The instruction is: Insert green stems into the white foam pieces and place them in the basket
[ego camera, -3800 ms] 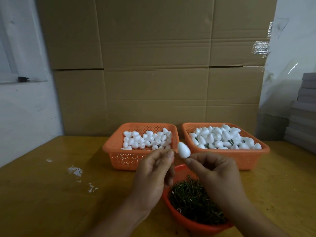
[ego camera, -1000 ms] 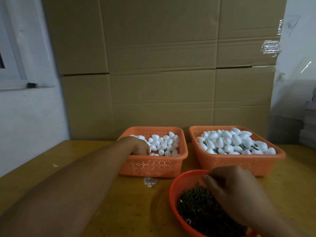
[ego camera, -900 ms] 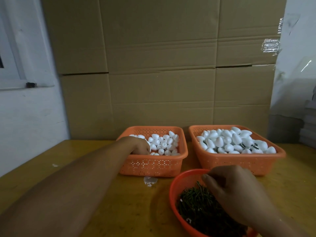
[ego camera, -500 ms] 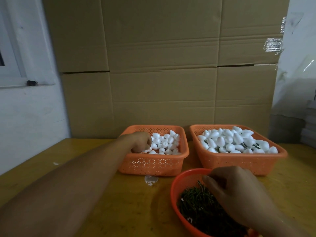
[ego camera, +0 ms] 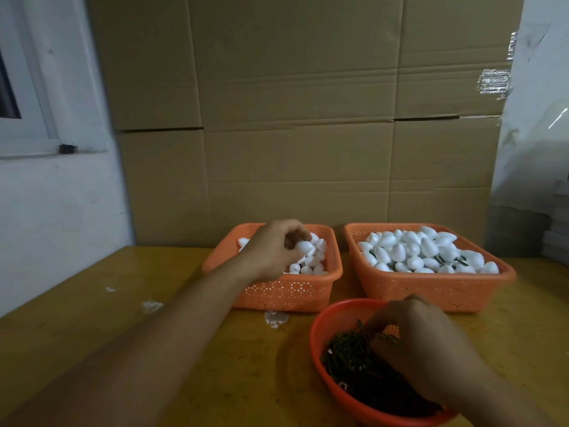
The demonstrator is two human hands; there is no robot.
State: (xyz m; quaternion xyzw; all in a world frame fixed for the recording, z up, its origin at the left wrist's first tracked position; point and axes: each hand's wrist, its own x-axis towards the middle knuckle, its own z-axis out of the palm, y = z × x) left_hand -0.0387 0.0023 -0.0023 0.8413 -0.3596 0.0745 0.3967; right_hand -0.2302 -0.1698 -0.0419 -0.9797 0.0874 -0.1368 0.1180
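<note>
L hand (ego camera: 277,248) was over the left basket (ego camera: 278,292), fingers curled round a white foam piece (ego camera: 305,247). R hand (ego camera: 414,340) was in the red bowl (ego camera: 320,326) of green stems (ego camera: 351,362), fingertips curled; pinch on a stem unclear, hidden by knuckles. Right basket (ego camera: 431,291) held foam pcs w/ stems. Bowl's near edge was cut off by frame; all on the table (ego camera: 92,328).

Left hand (ego camera: 274,248) lifts clear of pile in left basket (ego camera: 286,291), now pinching single white foam piece (ego camera: 305,247) above the rest; half a second back it was buried among them. Right hand (ego camera: 421,343), earlier resting over round bowl (ego camera: 320,328), now has fingertips dug into green stems (ego camera: 348,359), pinching at them. Nearly four seconds ago both hands met over bowl.
</note>
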